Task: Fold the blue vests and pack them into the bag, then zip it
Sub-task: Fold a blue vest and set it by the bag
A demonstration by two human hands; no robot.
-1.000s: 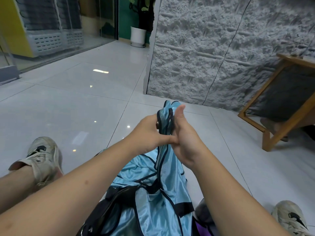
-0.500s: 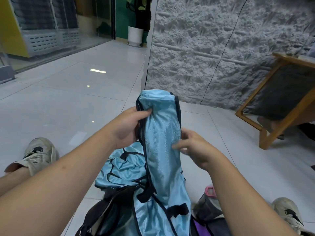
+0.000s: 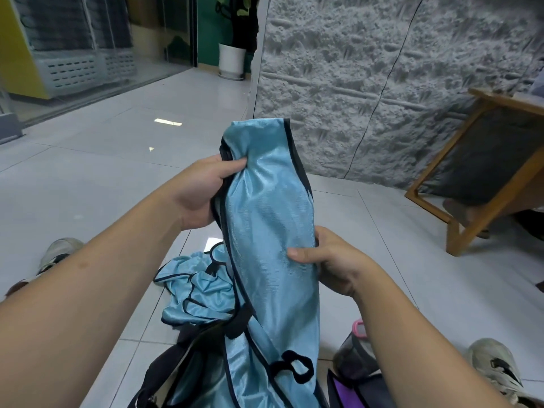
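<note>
Blue vest (image 3: 265, 207) held upright at centre, clamped by left hand (image 3: 200, 192) at 10 o'clock and right hand (image 3: 329, 260) at 3; second vest (image 3: 197, 290) crumpled on floor (image 3: 103, 178); black bag (image 3: 176, 366) at 6 o'clock, unzipped. Folding unfinished.

Blue vest (image 3: 265, 207) upright; bag (image 3: 176, 366) open.

Both forearms reach forward, left hand (image 3: 203, 187) raised higher, right hand (image 3: 332, 260) lower, fingers curled.

Head view, forward-down, close over forearms
</note>
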